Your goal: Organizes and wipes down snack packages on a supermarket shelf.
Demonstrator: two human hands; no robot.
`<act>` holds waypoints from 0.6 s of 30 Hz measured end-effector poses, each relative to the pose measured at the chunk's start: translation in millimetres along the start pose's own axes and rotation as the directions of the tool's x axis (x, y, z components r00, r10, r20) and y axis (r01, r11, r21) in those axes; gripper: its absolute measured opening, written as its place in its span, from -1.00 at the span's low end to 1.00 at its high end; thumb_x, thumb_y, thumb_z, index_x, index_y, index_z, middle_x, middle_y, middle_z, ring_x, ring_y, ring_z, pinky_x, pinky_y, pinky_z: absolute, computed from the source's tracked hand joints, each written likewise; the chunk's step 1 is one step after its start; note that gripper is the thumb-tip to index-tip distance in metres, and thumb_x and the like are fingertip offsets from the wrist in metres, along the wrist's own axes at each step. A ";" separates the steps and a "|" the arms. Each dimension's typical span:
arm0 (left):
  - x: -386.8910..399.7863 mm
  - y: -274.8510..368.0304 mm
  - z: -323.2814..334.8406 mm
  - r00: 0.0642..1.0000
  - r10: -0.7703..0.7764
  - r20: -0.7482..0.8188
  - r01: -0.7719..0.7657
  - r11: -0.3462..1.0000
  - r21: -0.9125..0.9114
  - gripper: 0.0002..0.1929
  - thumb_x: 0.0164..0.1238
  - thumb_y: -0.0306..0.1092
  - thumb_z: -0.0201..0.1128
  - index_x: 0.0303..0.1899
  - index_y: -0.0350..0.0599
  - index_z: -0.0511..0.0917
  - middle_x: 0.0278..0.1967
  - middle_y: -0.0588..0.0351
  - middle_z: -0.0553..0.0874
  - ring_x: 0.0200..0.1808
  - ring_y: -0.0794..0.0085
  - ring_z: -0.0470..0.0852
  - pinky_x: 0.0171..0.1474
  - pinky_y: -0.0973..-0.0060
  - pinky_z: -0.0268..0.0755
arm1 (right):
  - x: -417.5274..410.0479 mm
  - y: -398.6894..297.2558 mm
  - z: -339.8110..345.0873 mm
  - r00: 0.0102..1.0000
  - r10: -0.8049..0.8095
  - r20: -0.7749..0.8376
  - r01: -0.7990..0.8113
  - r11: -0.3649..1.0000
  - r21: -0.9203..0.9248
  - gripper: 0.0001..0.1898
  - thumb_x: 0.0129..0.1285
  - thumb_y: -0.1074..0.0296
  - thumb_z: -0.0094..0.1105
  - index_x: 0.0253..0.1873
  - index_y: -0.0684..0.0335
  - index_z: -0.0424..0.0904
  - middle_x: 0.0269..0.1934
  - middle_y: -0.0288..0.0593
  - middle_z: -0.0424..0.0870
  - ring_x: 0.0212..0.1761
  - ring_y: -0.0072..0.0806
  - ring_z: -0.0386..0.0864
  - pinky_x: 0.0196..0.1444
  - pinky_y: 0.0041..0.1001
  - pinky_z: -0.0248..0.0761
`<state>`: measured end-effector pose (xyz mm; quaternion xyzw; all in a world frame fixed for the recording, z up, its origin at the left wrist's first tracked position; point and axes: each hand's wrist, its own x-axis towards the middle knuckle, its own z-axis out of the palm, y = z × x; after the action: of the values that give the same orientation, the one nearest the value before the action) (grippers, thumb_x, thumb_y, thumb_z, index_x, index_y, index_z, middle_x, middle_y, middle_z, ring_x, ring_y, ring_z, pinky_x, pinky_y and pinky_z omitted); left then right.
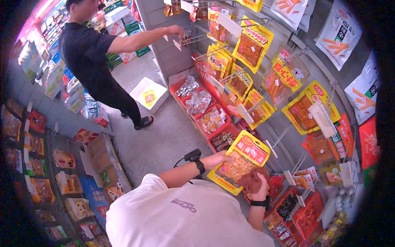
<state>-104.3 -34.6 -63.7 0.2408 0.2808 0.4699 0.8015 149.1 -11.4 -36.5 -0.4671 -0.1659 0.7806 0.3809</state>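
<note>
My left hand (219,159) grips the left edge of a yellow snack packet (237,165) with a clear window showing pale, strip-like food. The packet is held tilted in front of my chest, its printed face towards me. In my right hand (259,187) is a bunched brown cloth (253,179), which lies against the packet's lower right part and covers some of it. Beside the packet, on the right, rises a wall rack where other yellow packets (310,108) hang from metal hooks.
Red bins (219,137) of small wrapped snacks line the rack's foot. A person (92,58) in dark clothes reaches towards the hooks. Near them a white foam box (149,95) on the floor bears a yellow packet. To my left stand an open cardboard box (100,154) and another packet rack (41,188).
</note>
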 end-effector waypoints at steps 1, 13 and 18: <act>-1.8 -3.4 0.5 1.000 0.006 -0.013 -0.006 1.000 0.000 -0.57 0.41 -0.34 0.08 0.25 -0.25 0.31 0.17 0.06 0.53 0.15 0.35 0.53 0.25 0.35 0.34 | -6.2 -4.0 8.5 0.998 -0.054 0.042 0.055 0.998 -0.025 -0.70 0.15 0.28 0.19 -0.03 0.23 0.51 -0.13 -0.22 0.60 -0.07 -0.36 0.56 0.01 -0.37 0.45; -7.0 -18.2 21.5 0.999 0.012 -0.031 -0.011 0.999 0.040 -0.56 0.42 -0.34 0.07 0.27 -0.24 0.28 0.19 0.03 0.50 0.17 0.34 0.51 0.25 0.35 0.35 | -6.0 2.0 -27.2 0.994 -0.066 0.087 0.070 0.997 -0.035 -0.74 0.17 0.32 0.16 -0.06 0.25 0.52 -0.15 -0.23 0.61 -0.08 -0.38 0.57 0.02 -0.39 0.46; -13.6 -26.1 28.4 0.999 0.026 -0.028 -0.029 0.994 -0.105 -0.55 0.42 -0.36 0.07 0.29 -0.22 0.26 0.21 0.02 0.48 0.18 0.32 0.51 0.25 0.33 0.35 | -16.1 2.3 -24.0 0.997 -0.017 0.069 0.019 0.999 -0.042 -0.72 0.17 0.35 0.16 -0.02 0.26 0.52 -0.12 -0.22 0.62 -0.05 -0.39 0.56 0.04 -0.39 0.45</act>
<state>-74.4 -61.7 -57.0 0.1958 0.2630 0.4980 0.8028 173.1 -27.4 -40.4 -0.4464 -0.1996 0.7890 0.3720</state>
